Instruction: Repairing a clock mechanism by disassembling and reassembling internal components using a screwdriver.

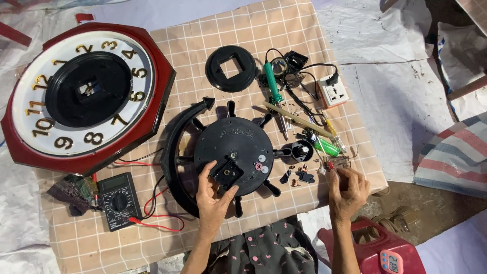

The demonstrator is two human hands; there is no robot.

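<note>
Matt black plastic disc (234, 147), checked cloth (284, 30)

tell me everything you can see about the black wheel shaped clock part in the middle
The black wheel-shaped clock part looks like plastic: a round disc with stubby spokes and a curved arrow-tipped arc on its left. It lies flat on the checked cloth. The left hand grips a small square black module on its face.

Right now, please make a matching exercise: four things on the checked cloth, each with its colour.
Things:
1. soldering iron handle
2. wall clock frame
3. socket adapter
4. ring with a square hole

Colours:
A. white
B. black
C. green
D. dark red

Pairs: 1-C, 2-D, 3-A, 4-B
</note>
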